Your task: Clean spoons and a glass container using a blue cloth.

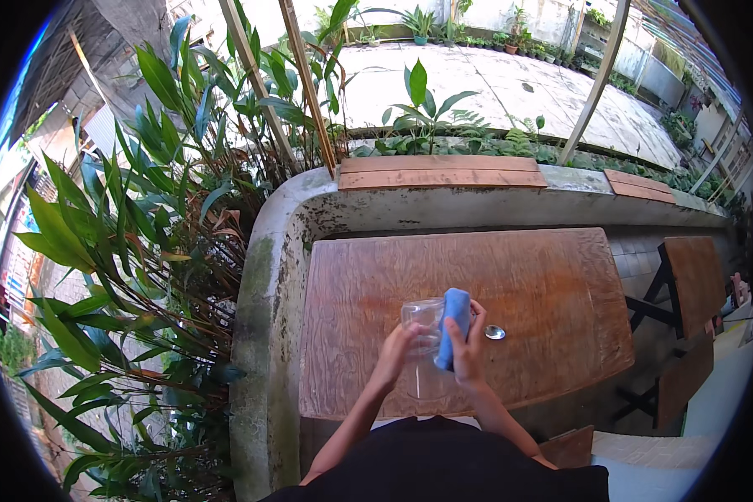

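Note:
My left hand is wrapped around a clear, see-through container, tilted on its side above the wooden table. A folded blue cloth is in my right hand, pressed against the container's right end or very close to it. Just right of that hand, a small shiny oval object lies on the tabletop; its exact kind is hard to make out. Below the hands stands another transparent vessel, partly hidden by my wrists and faint against the wood.
A low concrete wall curves around the table's left and far sides, with wooden planks on top. Leafy plants crowd the left. Wooden stools stand at the right. Slanted posts rise beyond the wall.

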`<move>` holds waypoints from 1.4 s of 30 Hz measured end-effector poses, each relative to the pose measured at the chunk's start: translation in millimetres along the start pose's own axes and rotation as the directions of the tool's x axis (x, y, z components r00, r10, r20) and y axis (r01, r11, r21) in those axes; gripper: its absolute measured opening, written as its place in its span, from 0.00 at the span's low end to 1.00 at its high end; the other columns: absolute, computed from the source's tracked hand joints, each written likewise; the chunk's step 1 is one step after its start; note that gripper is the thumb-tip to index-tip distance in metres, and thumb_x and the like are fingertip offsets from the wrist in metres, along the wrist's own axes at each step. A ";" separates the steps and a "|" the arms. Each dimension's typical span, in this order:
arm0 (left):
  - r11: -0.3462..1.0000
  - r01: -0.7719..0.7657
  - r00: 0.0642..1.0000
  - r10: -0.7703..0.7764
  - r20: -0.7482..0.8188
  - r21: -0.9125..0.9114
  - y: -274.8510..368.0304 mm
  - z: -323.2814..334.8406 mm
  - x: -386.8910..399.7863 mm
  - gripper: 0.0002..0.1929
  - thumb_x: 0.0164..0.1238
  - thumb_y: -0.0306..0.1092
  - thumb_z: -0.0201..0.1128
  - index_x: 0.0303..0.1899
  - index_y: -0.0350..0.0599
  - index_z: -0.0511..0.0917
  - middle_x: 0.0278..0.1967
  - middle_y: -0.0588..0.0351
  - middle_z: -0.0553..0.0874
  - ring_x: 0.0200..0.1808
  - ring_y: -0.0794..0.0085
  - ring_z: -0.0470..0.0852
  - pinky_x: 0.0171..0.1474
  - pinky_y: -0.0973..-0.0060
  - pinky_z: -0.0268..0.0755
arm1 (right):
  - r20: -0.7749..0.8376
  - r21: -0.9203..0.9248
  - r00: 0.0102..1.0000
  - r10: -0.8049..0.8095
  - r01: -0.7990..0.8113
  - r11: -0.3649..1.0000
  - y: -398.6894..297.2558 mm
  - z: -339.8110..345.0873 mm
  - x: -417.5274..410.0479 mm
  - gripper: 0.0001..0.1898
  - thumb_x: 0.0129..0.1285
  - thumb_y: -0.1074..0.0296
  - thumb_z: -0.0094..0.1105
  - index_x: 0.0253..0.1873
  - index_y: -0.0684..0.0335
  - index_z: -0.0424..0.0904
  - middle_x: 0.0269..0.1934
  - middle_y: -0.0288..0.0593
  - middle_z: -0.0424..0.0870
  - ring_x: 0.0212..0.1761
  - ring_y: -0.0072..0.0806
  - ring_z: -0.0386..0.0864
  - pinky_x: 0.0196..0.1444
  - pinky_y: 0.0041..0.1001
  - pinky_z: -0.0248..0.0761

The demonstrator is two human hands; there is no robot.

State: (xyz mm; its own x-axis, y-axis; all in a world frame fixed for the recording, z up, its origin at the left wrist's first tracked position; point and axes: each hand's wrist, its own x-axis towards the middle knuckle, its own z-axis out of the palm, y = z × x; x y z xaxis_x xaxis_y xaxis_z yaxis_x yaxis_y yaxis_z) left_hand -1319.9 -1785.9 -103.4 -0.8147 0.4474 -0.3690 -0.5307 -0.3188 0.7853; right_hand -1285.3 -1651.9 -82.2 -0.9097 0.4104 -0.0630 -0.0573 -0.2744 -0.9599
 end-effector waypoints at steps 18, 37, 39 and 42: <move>0.966 0.065 0.985 -0.022 0.172 -0.250 23.7 7.9 -0.9 0.39 0.58 0.68 0.53 0.59 0.42 0.66 0.51 0.45 0.78 0.48 0.60 0.80 0.48 0.60 0.76 | 0.456 0.655 0.860 0.230 -0.500 0.566 -10.7 -37.8 26.7 0.32 0.61 0.53 0.58 0.66 0.63 0.59 0.56 0.53 0.71 0.58 0.41 0.74 0.54 0.38 0.75; 0.997 0.023 0.999 -0.020 -0.039 0.079 21.7 26.0 -1.2 0.33 0.62 0.64 0.51 0.55 0.44 0.66 0.43 0.46 0.80 0.42 0.61 0.81 0.45 0.62 0.74 | 0.254 -0.110 0.967 -0.028 0.057 0.992 -25.6 -18.1 8.3 0.34 0.64 0.58 0.59 0.71 0.64 0.57 0.60 0.49 0.69 0.60 0.31 0.68 0.62 0.28 0.60; 0.989 0.019 1.000 -0.015 -0.025 0.148 23.8 25.9 -3.5 0.33 0.61 0.64 0.51 0.55 0.44 0.66 0.43 0.47 0.80 0.42 0.61 0.81 0.45 0.62 0.74 | 0.197 -0.152 0.974 -0.112 0.143 0.978 -27.2 -16.4 18.8 0.34 0.64 0.58 0.59 0.70 0.66 0.57 0.60 0.50 0.69 0.60 0.31 0.68 0.62 0.28 0.60; 0.995 0.056 0.987 -0.067 0.147 0.083 21.0 23.9 -9.1 0.34 0.61 0.66 0.50 0.55 0.43 0.66 0.41 0.47 0.80 0.42 0.61 0.81 0.45 0.61 0.74 | -0.011 -0.112 0.985 -0.174 0.172 0.979 -34.5 -17.0 36.7 0.34 0.59 0.60 0.65 0.67 0.69 0.62 0.59 0.51 0.70 0.59 0.32 0.69 0.62 0.29 0.62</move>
State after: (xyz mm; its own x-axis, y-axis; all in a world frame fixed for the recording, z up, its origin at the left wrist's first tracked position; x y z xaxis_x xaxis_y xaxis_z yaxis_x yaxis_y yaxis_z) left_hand -1318.1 -1776.6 -71.6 -0.7339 0.5857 -0.3441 -0.5540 -0.2231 0.8021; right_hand -1309.7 -1612.7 -56.0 -0.8813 0.4614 0.1024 -0.1668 -0.1009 -0.9808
